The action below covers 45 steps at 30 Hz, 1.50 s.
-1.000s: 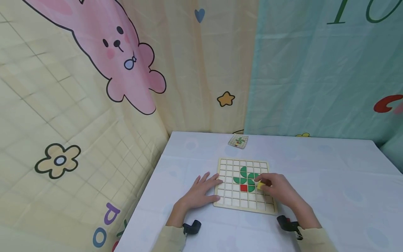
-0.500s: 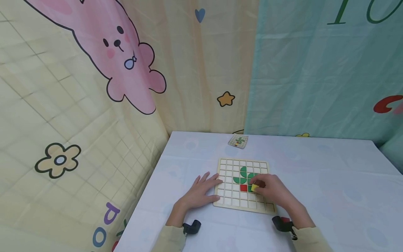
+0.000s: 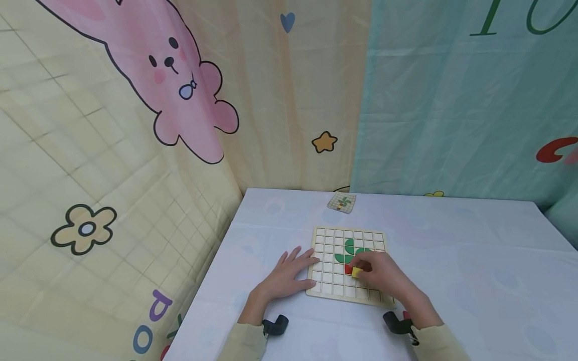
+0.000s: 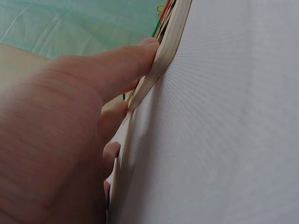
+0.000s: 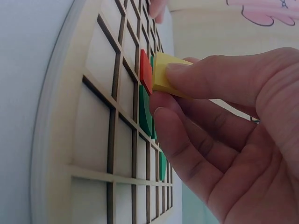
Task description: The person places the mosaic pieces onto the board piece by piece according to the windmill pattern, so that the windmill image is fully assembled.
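My right hand (image 3: 384, 273) pinches a yellow square tile (image 5: 162, 70) between thumb and fingers, just over the gridded wooden board (image 3: 326, 290). In the right wrist view the tile is tilted up and overlaps a red square tile (image 5: 145, 72) set in the grid. Several green rounded pieces (image 3: 349, 245) lie in cells around the board's middle, some of them covered by my right fingers in the head view. My left hand (image 3: 284, 277) lies spread at the board's left side, thumb and fingertips touching the rim (image 4: 161, 65).
A small card (image 3: 341, 202) printed with a grid and a green, red and yellow pattern lies behind the board. The white-covered table (image 3: 451, 250) ends at hanging printed cloths (image 3: 289, 100). Black wrist cameras (image 3: 276, 326) sit on both wrists.
My right hand has moved left across the board with the yellow tile, from the right of the green pieces to beside the red tile. My left hand has stayed still.
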Motion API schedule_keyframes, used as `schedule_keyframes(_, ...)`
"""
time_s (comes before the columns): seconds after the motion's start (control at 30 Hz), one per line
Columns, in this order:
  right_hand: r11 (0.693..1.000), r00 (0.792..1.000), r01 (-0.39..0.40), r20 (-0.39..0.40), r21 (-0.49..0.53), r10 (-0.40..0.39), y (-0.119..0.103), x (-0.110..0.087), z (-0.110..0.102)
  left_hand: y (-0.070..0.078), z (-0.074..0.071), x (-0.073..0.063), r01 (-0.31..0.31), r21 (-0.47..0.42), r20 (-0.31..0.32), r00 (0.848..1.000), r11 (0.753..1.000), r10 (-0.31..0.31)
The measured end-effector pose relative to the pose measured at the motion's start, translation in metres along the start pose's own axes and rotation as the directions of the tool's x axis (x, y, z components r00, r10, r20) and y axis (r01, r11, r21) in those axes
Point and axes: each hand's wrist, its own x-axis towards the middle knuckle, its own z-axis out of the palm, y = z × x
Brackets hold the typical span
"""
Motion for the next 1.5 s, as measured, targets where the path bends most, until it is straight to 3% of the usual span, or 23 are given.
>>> schedule_keyframes(0.8, 0.995, 0.994, 0.095, 0.048, -0.029, -0.093, -0.004, 0.000, 0.015, 0.003, -0.003, -0.001, 0.010, 0.003, 0.010, 1.000, 1.000, -0.010)
schedule_keyframes(1.5, 0.997, 0.998, 0.064, 0.028, -0.043, -0.062, -0.006, -0.001, 0.013, 0.003, -0.002, -0.001, 0.017, 0.003, 0.009, 1.000, 1.000, -0.017)
